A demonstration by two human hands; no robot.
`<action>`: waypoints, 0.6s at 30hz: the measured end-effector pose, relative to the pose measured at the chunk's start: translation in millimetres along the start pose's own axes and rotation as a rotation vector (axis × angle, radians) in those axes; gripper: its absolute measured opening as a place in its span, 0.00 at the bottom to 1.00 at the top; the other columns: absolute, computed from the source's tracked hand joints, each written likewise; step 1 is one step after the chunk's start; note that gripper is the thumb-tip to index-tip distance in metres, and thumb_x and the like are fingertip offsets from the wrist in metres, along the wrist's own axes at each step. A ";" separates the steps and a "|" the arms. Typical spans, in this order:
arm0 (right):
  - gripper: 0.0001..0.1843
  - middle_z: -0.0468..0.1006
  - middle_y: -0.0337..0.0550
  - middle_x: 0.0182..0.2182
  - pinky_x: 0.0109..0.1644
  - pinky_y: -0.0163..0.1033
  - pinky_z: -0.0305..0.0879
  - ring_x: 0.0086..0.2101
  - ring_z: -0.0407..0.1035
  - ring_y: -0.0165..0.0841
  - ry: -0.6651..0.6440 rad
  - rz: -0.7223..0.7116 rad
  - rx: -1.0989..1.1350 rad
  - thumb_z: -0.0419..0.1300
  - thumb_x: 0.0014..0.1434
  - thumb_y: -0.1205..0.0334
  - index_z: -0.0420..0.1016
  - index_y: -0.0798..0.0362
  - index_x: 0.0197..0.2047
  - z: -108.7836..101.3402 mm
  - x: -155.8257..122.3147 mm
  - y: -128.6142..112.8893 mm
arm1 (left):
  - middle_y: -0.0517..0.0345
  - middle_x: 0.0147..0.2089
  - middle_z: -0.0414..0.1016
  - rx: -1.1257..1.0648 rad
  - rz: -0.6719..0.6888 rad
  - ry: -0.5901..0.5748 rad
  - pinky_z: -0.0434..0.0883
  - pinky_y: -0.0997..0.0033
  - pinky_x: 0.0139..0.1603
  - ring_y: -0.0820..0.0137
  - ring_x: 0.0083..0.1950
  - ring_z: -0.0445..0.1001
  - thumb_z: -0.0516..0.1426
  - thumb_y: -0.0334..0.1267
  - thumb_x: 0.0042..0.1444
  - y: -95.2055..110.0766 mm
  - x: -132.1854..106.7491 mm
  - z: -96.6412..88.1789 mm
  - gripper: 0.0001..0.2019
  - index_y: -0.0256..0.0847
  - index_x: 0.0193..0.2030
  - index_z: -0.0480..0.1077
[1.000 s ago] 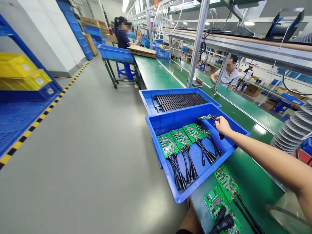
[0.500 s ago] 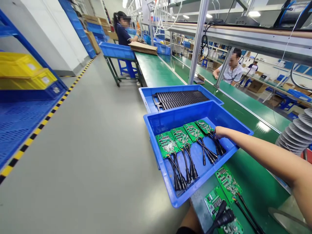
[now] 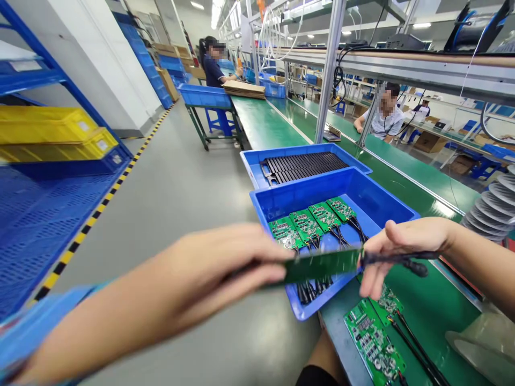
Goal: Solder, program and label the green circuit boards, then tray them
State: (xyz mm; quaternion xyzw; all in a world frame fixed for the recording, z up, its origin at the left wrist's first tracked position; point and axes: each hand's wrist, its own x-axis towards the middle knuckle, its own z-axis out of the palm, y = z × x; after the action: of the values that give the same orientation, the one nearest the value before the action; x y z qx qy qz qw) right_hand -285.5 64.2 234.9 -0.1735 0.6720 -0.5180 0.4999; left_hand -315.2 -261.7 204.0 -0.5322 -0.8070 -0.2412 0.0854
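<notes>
Both my hands hold one green circuit board [image 3: 322, 265] edge-on in front of me, above the near corner of a blue tray [image 3: 374, 201]. My left hand [image 3: 209, 279] pinches the board's left end. My right hand [image 3: 396, 244] grips its right end, where black cables [image 3: 406, 260] trail off to the right. Inside the tray lie several more green boards [image 3: 316, 217] in a row, with black cables attached. Two further boards [image 3: 372, 338] rest on the green bench [image 3: 426, 311] beneath my right hand.
A second blue tray [image 3: 298, 155] of black strips stands behind the first. Blue racking with yellow bins [image 3: 48, 131] lines the left of the grey aisle. One person sits far down the bench, another beyond the metal frame post [image 3: 328, 75]. A grey ribbed hose [image 3: 493, 206] is at right.
My right hand left the tray, where it had set a board down, and now holds another board. My left hand has come into view and taken that board's other end.
</notes>
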 end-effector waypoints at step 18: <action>0.11 0.74 0.42 0.36 0.35 0.37 0.70 0.32 0.70 0.28 0.569 0.228 0.061 0.52 0.64 0.59 0.68 0.58 0.44 -24.0 144.9 43.1 | 0.52 0.46 0.71 0.565 -0.294 -0.637 0.73 0.60 0.42 0.67 0.43 0.72 0.55 0.41 0.60 -133.9 114.4 89.4 0.14 0.36 0.48 0.67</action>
State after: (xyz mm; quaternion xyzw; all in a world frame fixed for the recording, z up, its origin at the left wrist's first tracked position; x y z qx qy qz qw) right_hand -357.4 -14.7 125.2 0.0704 0.7843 -0.5064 0.3515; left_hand -473.1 -167.7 131.5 -0.4156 -0.8942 0.1549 -0.0607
